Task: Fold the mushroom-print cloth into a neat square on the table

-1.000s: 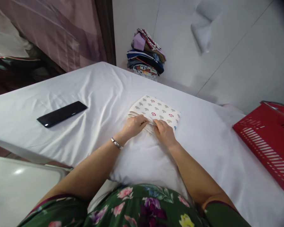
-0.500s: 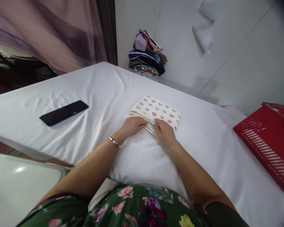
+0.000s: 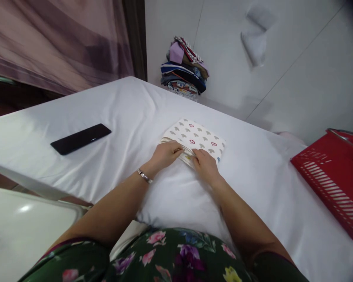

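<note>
A folded cream cloth (image 3: pixel 198 135) with grey and red prints lies on the white-covered table (image 3: pixel 129 105), its layered edge turned toward me. My left hand (image 3: pixel 167 152), with a silver bracelet at the wrist, pinches the left part of that near edge between thumb and fingers. Close beside it, my right hand (image 3: pixel 205 164) grips the same edge farther right. Several fabric layers show between the two hands, with a bit of yellow print on a lower one. The fingertips under the cloth are hidden.
A black phone-like slab (image 3: pixel 80 139) lies to the left. Beyond the far edge is a stack of folded clothes (image 3: pixel 184 70). On the right stands a red basket (image 3: pixel 332 176) with a metal handle. A pale glossy surface (image 3: pixel 26 231) is at lower left, and a pinkish curtain (image 3: pixel 61 43) hangs behind.
My left hand has shifted slightly up along the cloth's near edge. More of a lower layer, with yellow print, now shows between my hands. Both hands keep their hold.
</note>
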`<state>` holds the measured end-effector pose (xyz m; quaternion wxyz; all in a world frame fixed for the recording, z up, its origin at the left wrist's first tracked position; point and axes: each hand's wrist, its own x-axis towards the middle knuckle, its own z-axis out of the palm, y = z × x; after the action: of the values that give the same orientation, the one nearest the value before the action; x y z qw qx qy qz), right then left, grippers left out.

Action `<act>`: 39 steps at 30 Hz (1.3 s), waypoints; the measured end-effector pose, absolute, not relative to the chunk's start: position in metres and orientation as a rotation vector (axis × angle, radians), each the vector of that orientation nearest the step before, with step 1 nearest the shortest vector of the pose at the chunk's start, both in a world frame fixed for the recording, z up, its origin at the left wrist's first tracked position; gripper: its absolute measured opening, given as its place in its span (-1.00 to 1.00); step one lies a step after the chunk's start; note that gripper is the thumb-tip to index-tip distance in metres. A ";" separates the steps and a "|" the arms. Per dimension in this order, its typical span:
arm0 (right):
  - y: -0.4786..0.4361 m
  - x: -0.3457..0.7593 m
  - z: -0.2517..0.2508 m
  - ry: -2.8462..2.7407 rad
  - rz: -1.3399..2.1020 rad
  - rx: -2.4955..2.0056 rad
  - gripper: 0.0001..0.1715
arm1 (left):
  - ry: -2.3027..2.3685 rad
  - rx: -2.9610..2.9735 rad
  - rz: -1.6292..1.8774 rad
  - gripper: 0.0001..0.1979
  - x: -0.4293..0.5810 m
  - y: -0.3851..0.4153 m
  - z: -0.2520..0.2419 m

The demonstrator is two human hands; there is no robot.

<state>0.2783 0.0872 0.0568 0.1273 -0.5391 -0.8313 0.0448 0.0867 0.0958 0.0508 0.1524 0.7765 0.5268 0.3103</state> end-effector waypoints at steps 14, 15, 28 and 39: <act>0.089 0.281 0.052 -2.371 0.152 -1.543 -0.65 | 1.568 2.438 0.497 -0.76 0.090 0.096 0.043; 0.088 0.281 0.053 -2.372 0.147 -1.548 -0.65 | 1.569 2.438 0.511 -0.76 0.090 0.096 0.043; 0.083 0.268 0.058 -2.509 -0.092 -1.626 -0.68 | 1.592 2.302 0.693 -0.77 0.092 0.095 0.049; 0.086 0.273 0.060 -2.385 -0.021 -1.618 -0.64 | 1.836 2.126 0.608 -0.87 0.070 0.103 0.053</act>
<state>0.2728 0.0865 0.0596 0.1295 -0.5568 -0.8205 -0.0073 0.0696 0.1026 0.0529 0.1335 0.7331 0.6331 0.2095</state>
